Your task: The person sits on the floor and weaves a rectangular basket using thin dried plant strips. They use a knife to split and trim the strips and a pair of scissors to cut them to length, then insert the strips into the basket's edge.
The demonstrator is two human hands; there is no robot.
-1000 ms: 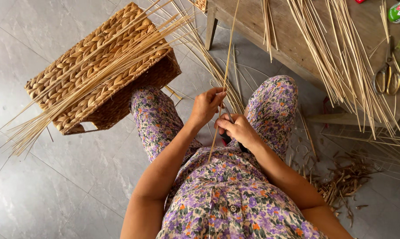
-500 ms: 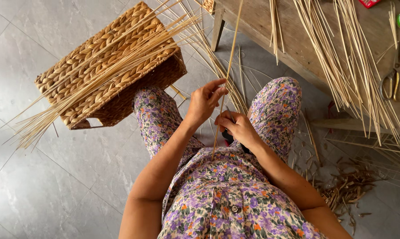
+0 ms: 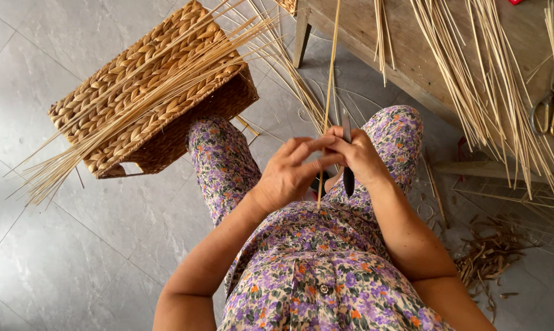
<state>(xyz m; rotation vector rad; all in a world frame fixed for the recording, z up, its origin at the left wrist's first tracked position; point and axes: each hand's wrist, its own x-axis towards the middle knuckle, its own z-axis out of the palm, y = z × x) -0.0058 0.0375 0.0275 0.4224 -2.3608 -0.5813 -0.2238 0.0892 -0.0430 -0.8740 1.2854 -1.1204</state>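
Seated, seen from above, floral-print dress (image 3: 313, 270) over both knees. Left hand (image 3: 289, 175) raised in front of the lap, fingers pinched on a thin pale reed (image 3: 329, 79) that runs up and away from the hands toward the far edge of the view; lower end of the reed pokes out just below the fingers. Right hand (image 3: 359, 156) pressed against the left, closed around a dark-handled knife (image 3: 348, 171) — blade tip showing above the knuckles, handle end below, blade laid right beside the reed. Whether the edge actually bites the reed cannot be told.

To the far left, on the grey tiled floor (image 3: 75, 245), a woven basket (image 3: 166, 92) turned on its side with a loose sheaf of reeds (image 3: 136, 104) lying diagonally across it, ends fanning past its near-left corner. More loose reeds trailing on the floor between basket and knees.

To the far right, a wooden bench (image 3: 411, 55) carrying a bundle of long reeds (image 3: 491, 92) that hang over its near edge; a pair of scissors (image 3: 552, 107) at the right margin among them. Near right on the floor, a small heap of brown shavings (image 3: 488, 257) — well apart from the hands. A green round object at the top right corner, too cut off to identify.
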